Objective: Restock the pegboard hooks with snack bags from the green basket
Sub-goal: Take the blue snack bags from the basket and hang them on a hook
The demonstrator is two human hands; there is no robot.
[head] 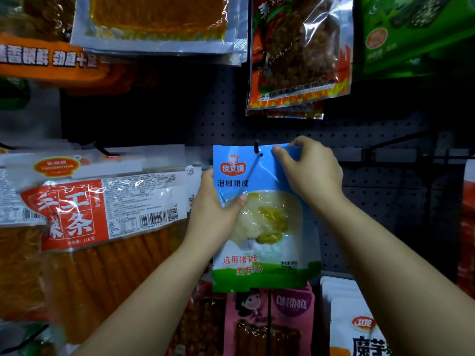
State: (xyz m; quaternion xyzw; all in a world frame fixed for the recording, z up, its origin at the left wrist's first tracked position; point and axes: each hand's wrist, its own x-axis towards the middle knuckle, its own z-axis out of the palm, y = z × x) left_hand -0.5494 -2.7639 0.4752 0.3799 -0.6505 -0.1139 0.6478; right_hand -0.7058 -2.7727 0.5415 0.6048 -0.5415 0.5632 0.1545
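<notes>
A blue snack bag with a green bottom band and pale yellow contents hangs in front of the dark pegboard. A black hook passes through the hole near the bag's top edge. My left hand grips the bag's left edge, thumb pressed on its front. My right hand pinches the top right corner of the bag. The green basket is out of view.
Orange-and-white bags hang to the left. A flame-printed bag and a clear-edged orange bag hang above, with a green bag at top right. Pink bags and a white bag hang below. Bare hooks stick out at the right.
</notes>
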